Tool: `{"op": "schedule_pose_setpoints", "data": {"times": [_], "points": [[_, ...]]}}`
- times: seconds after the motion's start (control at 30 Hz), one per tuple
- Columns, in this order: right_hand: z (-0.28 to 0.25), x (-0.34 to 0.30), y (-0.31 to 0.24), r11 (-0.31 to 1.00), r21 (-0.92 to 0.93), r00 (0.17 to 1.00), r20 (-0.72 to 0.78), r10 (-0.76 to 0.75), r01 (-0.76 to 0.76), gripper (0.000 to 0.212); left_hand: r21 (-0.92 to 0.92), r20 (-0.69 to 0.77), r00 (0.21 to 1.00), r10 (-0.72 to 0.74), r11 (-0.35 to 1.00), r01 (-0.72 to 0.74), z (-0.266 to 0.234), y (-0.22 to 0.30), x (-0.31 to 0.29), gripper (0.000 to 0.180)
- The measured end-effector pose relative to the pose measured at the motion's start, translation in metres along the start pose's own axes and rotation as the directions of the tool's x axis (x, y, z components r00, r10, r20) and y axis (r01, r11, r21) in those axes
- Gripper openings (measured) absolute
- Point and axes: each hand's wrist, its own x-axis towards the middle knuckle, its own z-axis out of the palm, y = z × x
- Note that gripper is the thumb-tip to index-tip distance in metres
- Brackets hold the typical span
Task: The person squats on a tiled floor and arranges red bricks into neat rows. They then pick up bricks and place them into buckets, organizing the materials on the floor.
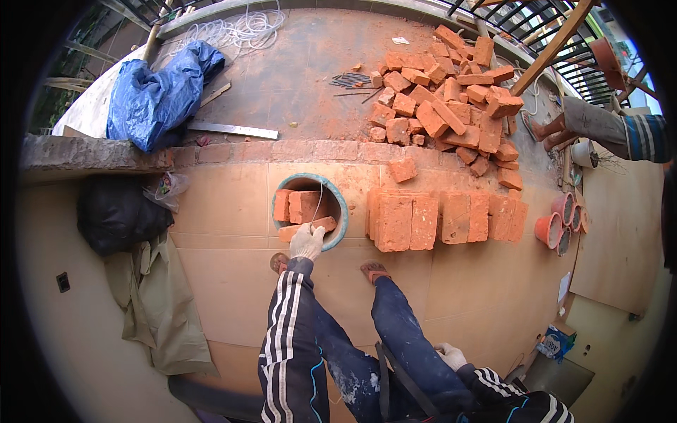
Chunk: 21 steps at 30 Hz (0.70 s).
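Note:
My left hand point(307, 242), in a pale work glove, is closed at the near side of a round bucket point(341, 204) with a blue-green rim. The bucket's thin wire handle point(321, 201) runs down to its fingertips. A tilted orange brick point(324, 224) lies right under these fingers, inside the bucket. Further brick pieces point(305, 206) sit deeper in it. My right hand point(451, 356), gloved as well, is beside my right thigh, away from the bricks. Its fingers are partly hidden, and I cannot make out anything in them.
Stacked bricks point(402, 222) stand right of the bucket, with a loose brick heap point(451, 106) behind. A metal straightedge point(233, 130) and blue tarp point(159, 95) lie far left. Small buckets point(549, 230) stand right. Another person's leg point(592, 127) shows far right.

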Motion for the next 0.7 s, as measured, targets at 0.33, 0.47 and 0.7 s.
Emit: {"op": "schedule_pose_setpoints", "data": {"times": [0.33, 0.47, 0.7], "points": [[0.189, -0.094, -0.060, 0.689, 0.720, 0.991, -0.012, 0.131, -0.082, 0.044, 0.295, 0.141, 0.902, 0.407, 0.853, -0.431, 0.026, 0.026, 0.118, 0.027], [0.194, -0.097, -0.136, 0.767, 0.626, 0.977, -0.035, 0.209, -0.142, 0.046, 0.448, 0.338, 0.762, 0.553, 0.617, -0.647, 0.016, 0.023, 0.085, 0.033], [0.113, 0.079, -0.388, 0.820, 0.470, 0.898, -0.425, -0.113, 0.326, 0.063, 0.064, 0.508, 0.609, 0.609, 0.679, -0.732, -0.048, -0.042, 0.070, 0.029]]}}
